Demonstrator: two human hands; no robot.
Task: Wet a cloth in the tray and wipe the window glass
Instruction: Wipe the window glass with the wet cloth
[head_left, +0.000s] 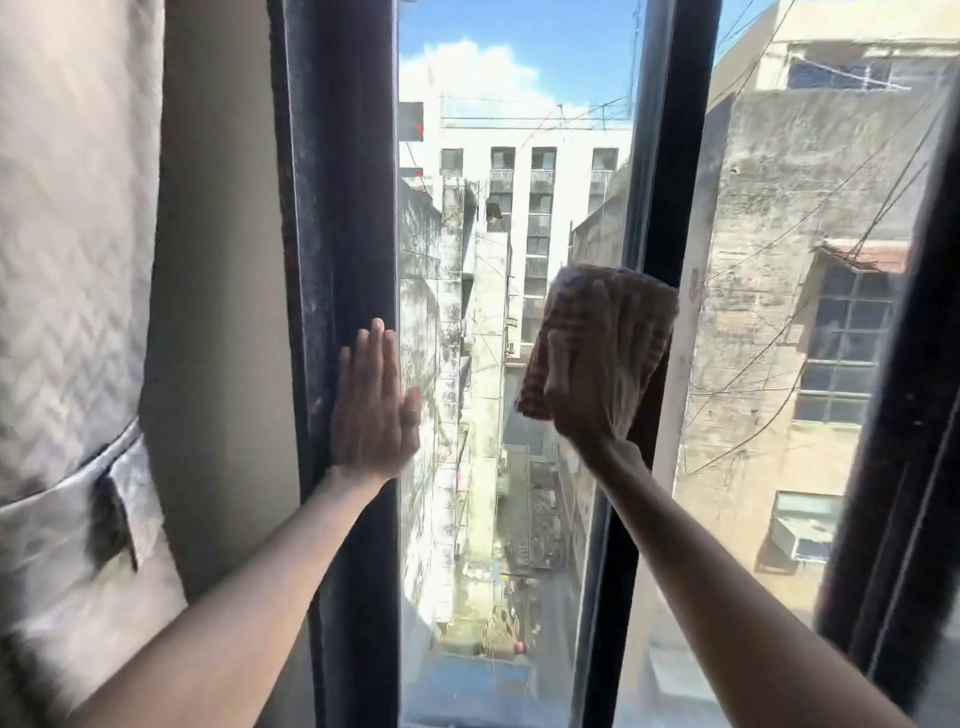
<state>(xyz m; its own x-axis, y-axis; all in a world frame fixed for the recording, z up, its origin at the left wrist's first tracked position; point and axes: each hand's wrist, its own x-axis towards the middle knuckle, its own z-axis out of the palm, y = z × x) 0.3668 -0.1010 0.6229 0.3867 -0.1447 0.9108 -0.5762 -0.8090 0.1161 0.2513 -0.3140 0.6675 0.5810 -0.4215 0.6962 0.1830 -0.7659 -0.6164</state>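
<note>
My right hand (592, 374) presses a folded pinkish-brown cloth (566, 291) flat against the window glass (498, 218), at mid height, right beside the dark middle bar (670, 156). The fingers are spread over the cloth, which sticks out above and to the left of them. My left hand (376, 405) lies flat and open on the dark left window frame (337, 208), its thumb reaching onto the glass. The tray is not in view.
A pale patterned curtain (72, 260) hangs at the left, gathered by a tie-back. A second glass pane (810, 312) lies right of the middle bar, with another dark frame (914, 415) at the far right. Buildings and an alley show outside.
</note>
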